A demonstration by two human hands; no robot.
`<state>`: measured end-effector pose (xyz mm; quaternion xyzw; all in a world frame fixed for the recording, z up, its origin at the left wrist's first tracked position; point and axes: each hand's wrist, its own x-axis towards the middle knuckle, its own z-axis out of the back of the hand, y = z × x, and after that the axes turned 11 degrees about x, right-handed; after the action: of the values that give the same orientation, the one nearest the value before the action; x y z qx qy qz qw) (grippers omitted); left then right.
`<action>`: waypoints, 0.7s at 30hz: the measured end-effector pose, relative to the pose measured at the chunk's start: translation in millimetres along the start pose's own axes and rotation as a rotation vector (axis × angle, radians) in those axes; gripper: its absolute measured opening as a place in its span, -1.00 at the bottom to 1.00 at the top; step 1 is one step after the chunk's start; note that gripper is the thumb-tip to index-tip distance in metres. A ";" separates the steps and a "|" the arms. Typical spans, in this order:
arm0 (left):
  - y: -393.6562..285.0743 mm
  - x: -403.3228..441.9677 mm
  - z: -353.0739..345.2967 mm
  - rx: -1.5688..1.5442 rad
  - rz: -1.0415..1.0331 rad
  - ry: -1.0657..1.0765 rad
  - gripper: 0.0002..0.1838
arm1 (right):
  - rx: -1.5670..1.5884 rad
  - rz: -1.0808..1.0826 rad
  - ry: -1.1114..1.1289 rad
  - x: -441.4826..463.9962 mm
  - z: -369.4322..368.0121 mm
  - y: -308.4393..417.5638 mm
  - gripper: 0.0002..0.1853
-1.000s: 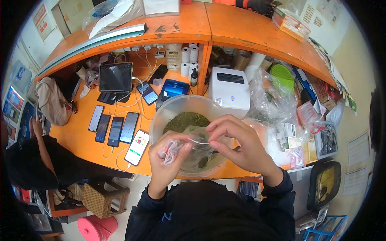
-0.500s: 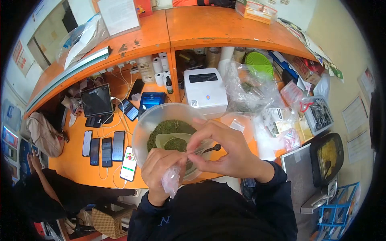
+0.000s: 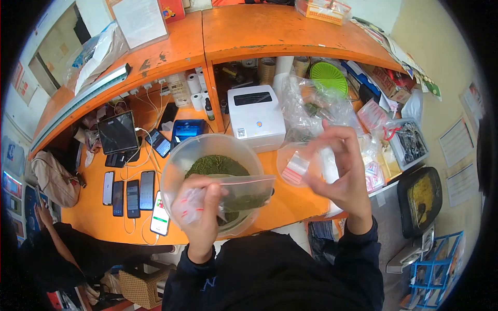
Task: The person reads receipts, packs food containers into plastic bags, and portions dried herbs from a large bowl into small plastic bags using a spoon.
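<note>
My left hand point(image 3: 199, 212) pinches a clear zip bag point(image 3: 249, 193) with a pink seal line and some green material inside. A crumpled bundle of clear plastic point(image 3: 192, 206) with pink marks is also in this hand. Beneath them stands a round translucent tub point(image 3: 171, 168) holding chopped green leaves point(image 3: 217, 166). To the right, my right hand point(image 3: 337, 168) is slightly blurred, with its fingers spread and nothing between them. It is apart from the bag, beside a round lid-like dish point(image 3: 284, 155) that holds small clear bags point(image 3: 297, 168) with red lines.
Several phones point(image 3: 133, 198) and a tablet point(image 3: 118, 132) with cables lie at the left. Behind the tub is a white printer point(image 3: 257, 116). Plastic bags point(image 3: 316, 111) and a grey tray point(image 3: 410, 145) are at the right. Another person's arm point(image 3: 57, 238) shows far left.
My right hand has come off the bag and moved right, its fingers opening. My left hand now holds the bag out flat over the tub. The view has shifted to the right.
</note>
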<state>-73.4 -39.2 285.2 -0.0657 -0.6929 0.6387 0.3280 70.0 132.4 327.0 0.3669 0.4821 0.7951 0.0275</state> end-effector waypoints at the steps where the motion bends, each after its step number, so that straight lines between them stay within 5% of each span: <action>1: -0.4 1.1 -4.9 -0.028 0.043 0.031 -0.92 | -0.043 0.016 0.031 7.0 1.3 5.6 -0.43; 4: 4.5 3.4 -12.9 0.090 -0.069 0.187 -0.87 | -0.113 0.028 0.221 14.7 -0.1 -7.5 -0.64; 7: 0.8 3.9 -15.9 -0.084 0.058 0.190 -0.78 | -0.131 -0.104 0.017 22.6 14.9 -7.9 -0.96; 14: 25.8 -3.0 4.3 -0.655 0.314 0.069 -0.75 | -0.662 0.010 -0.410 67.2 92.0 -54.2 -0.76; 17: 21.0 -4.6 7.3 -0.557 0.263 0.001 -0.77 | -0.938 0.332 -0.301 69.8 57.2 -52.9 -0.60; 19: 20.1 -4.3 3.8 -0.508 0.192 -0.051 -0.79 | -0.337 0.073 -0.005 48.5 3.8 -23.5 -0.48; 21: 18.6 -2.5 -1.4 -0.481 0.149 -0.088 -0.79 | -0.127 -0.005 0.463 34.5 -46.1 11.8 -0.53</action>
<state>-76.9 -36.0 267.0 -0.1648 -0.8318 0.4800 0.2247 20.4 105.4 343.2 0.1709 0.4253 0.8868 -0.0588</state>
